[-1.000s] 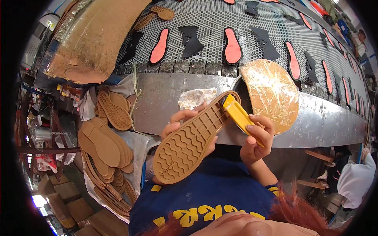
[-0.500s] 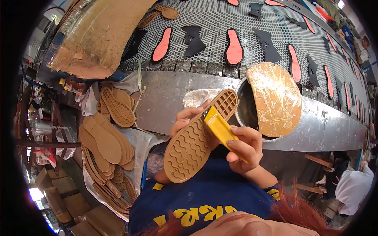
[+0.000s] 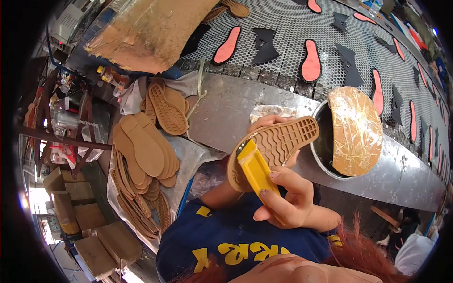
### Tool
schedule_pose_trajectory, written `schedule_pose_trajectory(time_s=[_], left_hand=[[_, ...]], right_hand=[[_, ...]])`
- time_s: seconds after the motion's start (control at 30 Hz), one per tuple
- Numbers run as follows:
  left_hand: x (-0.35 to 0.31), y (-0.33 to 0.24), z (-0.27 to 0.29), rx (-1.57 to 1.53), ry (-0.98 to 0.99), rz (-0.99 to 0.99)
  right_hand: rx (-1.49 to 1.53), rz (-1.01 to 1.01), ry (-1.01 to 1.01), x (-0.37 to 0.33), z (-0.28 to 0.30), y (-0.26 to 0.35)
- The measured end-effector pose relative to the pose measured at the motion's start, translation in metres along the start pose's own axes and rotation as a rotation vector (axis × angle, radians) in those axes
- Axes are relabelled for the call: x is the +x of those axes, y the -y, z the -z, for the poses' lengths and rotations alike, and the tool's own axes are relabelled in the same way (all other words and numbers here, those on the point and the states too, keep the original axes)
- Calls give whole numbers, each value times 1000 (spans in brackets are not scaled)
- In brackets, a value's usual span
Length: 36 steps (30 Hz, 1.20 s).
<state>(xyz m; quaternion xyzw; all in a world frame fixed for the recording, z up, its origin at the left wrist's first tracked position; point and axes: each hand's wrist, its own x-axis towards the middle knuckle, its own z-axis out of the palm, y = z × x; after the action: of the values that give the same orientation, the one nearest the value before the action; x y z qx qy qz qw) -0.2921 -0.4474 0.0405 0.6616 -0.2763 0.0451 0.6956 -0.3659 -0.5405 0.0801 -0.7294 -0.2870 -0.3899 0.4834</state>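
My left hand [image 3: 271, 121] grips a tan shoe sole [image 3: 278, 147] from behind, its fingers over the far edge and its palm hidden. The sole is tilted, with its wavy, gridded tread facing up. In my right hand [image 3: 290, 200] is a flat yellow brush [image 3: 257, 172], pinched between thumb and fingers. The brush's dark tip lies at the sole's near left edge; how firmly it touches I cannot tell. Just right of the sole stands a round metal pot [image 3: 323, 141], partly covered by a tape-wrapped cardboard lid [image 3: 357, 132].
Tan soles [image 3: 144, 148] are stacked at left on a plastic-covered surface. Beyond the metal ledge [image 3: 226, 104] runs a mesh conveyor [image 3: 288, 28] carrying pink insoles [image 3: 310, 61] and black pieces [image 3: 265, 45]. A cardboard cover [image 3: 151, 35] stands at far left, with boxes [image 3: 113, 250] below.
The sole has turned clockwise, so its gridded end points farther right. The brush has shifted from the sole's upper middle to its left end. My view has swung left.
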Motion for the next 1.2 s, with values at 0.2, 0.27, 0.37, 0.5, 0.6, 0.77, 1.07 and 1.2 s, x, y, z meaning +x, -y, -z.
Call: schedule_pose_trajectory(time_s=[0.2, 0.27, 0.37, 0.5, 0.6, 0.77, 1.07, 1.2], left_hand=[[-5, 9, -2, -401, -7, 56], [-4, 12, 1, -553, 26, 115], [-8, 22, 3, -738, 46, 301], [-8, 14, -4, -916, -21, 259], [-7, 17, -1, -1172, -41, 384], [-2, 20, 0, -1214, 21, 312], [6, 16, 12, -1247, 164, 245], [6, -1, 19, -1232, 31, 494]], right_hand=[[85, 38, 129, 6, 4, -6], [112, 40, 148, 7, 7, -6], [166, 44, 146, 10, 8, -9], [255, 11, 104, 10, 10, -13], [296, -44, 132, 8, 17, -12], [419, -150, 219, 14, 29, -15], [263, -214, -27, 0, 30, -21], [81, -204, -61, -1, 27, -19]])
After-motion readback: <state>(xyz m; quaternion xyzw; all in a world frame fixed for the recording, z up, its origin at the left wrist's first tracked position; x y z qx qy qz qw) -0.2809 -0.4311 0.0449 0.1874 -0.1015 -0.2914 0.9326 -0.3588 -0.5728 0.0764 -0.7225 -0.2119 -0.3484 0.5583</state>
